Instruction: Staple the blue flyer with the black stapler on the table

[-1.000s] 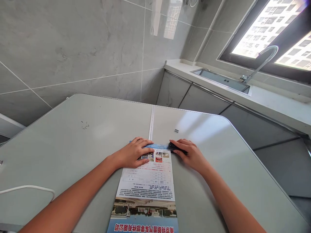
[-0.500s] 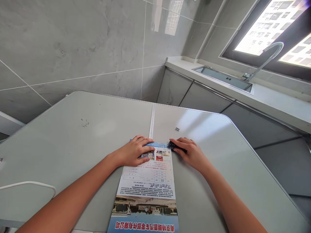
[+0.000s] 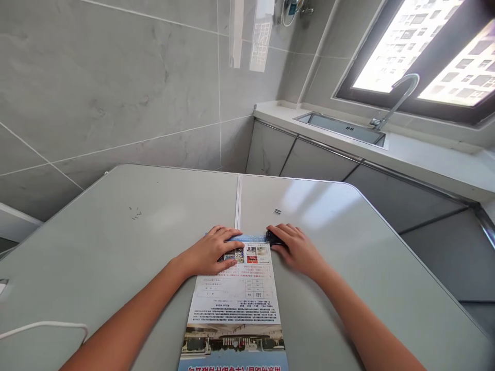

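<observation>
A printed flyer (image 3: pixel 235 304) with photos, text and a blue band lies on the table, its large lettering upside down to me. My left hand (image 3: pixel 216 251) rests flat on its far left part, fingers spread. At the far right corner of the sheet, my right hand (image 3: pixel 297 251) is wrapped over a small black stapler (image 3: pixel 273 237). The stapler's front end meets the paper's edge; most of its body is hidden under the fingers. Just beyond that hand lie short staple strips (image 3: pixel 278 211). Several loose staples (image 3: pixel 135 212) are scattered farther left.
The grey table (image 3: pixel 185 201) has a seam down its middle and angled far corners. A white cable (image 3: pixel 46 324) lies at the left near my forearm. Beyond the right side stand a counter with a sink (image 3: pixel 340 128), a faucet (image 3: pixel 400 98) and a window.
The camera view has tilted up slightly, so everything sits lower in the picture. My right hand now covers more of the stapler. The left hand stays on the flyer.
</observation>
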The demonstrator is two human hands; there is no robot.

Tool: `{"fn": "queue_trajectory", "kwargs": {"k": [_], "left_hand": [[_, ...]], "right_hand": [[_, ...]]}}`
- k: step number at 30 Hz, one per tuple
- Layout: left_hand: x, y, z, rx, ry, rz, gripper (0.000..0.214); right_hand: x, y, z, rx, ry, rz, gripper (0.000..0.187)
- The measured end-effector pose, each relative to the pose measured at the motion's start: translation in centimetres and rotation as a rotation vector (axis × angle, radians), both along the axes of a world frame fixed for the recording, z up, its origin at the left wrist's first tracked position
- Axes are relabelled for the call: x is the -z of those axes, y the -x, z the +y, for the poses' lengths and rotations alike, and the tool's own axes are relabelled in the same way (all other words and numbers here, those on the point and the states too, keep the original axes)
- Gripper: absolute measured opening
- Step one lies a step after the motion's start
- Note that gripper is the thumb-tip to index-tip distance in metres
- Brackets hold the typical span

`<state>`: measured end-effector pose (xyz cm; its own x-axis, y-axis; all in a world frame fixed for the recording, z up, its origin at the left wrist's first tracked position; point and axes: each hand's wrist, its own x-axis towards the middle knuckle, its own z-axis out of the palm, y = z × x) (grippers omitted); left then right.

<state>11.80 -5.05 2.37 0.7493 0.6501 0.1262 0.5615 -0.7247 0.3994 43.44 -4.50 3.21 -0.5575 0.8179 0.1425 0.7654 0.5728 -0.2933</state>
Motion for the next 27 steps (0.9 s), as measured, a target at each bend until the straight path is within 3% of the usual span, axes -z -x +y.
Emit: {"fn": "queue_trajectory", "kwargs": {"k": [2, 7, 11, 13, 16, 19, 23, 27], "left_hand": [[-0.1, 0.2, 0.0, 0.000, -0.008, 0.005, 0.043], [0.0, 0.8, 0.4, -0.026, -0.010, 0.014, 0.043], [0.2, 1.2, 0.7, -0.037, -0.021, -0.008, 0.045], [0.3, 1.4, 0.8, -0.039, -0.028, -0.003, 0.045], [0.5, 1.6, 1.0, -0.043, -0.036, 0.011, 0.044], [0.7, 2.1, 1.4, -0.112, -0.075, -0.018, 0.041], [0.8, 3.1, 2.3, -0.362, -0.156, -0.187, 0.034], [1.0, 4.0, 3.1, -0.565, -0.107, -0.402, 0.030]], "right_hand": [[-0.4, -1.5, 0.6, 0.012, 0.069, 0.062, 0.038], [0.0, -4.3, 1.9, 0.198, 0.133, 0.064, 0.009], [0.7, -4.4, 2.4, 0.458, -0.048, 0.105, 0.012], [0.6, -3.5, 2.1, 0.512, -0.157, 0.208, 0.014], [-0.1, -0.8, 0.7, 0.390, -0.195, 0.381, 0.015], [-0.7, 3.2, -1.9, 0.199, -0.035, 0.465, 0.013], [-0.2, 8.4, -5.4, -0.042, 0.124, 0.418, 0.013], [0.8, 10.8, -6.0, -0.177, 0.200, 0.289, 0.016]]}}
